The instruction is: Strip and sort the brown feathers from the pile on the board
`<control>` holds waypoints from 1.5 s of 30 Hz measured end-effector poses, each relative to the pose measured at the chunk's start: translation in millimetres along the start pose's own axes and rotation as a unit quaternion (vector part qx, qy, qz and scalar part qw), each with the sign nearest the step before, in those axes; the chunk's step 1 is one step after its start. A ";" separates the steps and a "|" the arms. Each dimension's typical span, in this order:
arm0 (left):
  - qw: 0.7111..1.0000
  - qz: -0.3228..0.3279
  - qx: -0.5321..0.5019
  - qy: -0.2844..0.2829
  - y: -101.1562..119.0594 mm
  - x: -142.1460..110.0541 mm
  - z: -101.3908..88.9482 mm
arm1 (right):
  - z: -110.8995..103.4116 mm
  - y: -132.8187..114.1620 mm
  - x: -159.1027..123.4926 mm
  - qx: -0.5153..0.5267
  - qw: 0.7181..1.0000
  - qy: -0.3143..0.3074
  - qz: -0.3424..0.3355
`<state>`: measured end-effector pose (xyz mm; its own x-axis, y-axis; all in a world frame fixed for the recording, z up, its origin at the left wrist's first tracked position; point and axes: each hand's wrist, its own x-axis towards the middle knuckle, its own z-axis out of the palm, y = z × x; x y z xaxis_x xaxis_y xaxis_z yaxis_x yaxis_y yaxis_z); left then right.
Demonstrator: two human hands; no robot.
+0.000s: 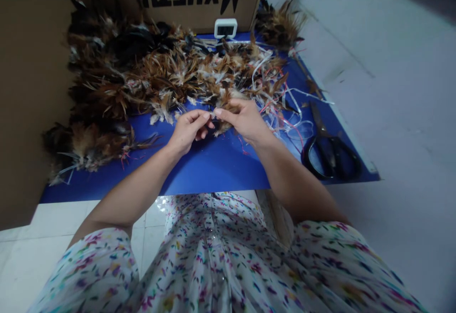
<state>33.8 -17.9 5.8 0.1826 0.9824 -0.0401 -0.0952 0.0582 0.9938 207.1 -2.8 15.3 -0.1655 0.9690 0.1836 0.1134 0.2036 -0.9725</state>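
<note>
Over the blue tabletop my two hands meet, fingertips almost touching. My right hand is closed in a pinch on a small bunch of brown feathers, which shows below its fingers. Thumb and forefinger of my left hand are pressed together at the pale end of the bunch; what exactly they grip is too small to make out. Just beyond both hands lies a broad heap of brown and black feathers.
Black-handled scissors lie at the right, near tangled white and red strings. Another feather pile sits at the left. A small white digital timer stands before a cardboard box; a cardboard panel rises at the left.
</note>
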 end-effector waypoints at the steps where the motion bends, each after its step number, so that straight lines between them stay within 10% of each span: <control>1: 1.000 -0.006 -0.005 -0.004 0.4 -0.3 0.1 | 0.4 -0.3 -0.3 0.000 1.000 0.000 0.001; 14: 0.994 -0.076 -0.041 -0.067 7.9 -2.1 0.3 | -0.1 -2.4 -2.1 0.016 0.999 -0.039 0.009; 27: 0.993 -0.072 -0.098 0.002 5.7 -0.8 1.5 | 0.6 4.7 6.6 0.023 0.999 0.026 -0.026; 45: 0.998 0.049 0.004 0.032 -4.5 -0.1 2.0 | 10.3 -5.0 -3.5 -0.038 0.999 0.007 -0.020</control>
<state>36.2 -18.5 1.5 0.1104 0.9925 0.0517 -0.1013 -0.0405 0.9940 197.0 -8.6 18.1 -0.1570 0.9616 0.2252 0.1807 0.2522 -0.9507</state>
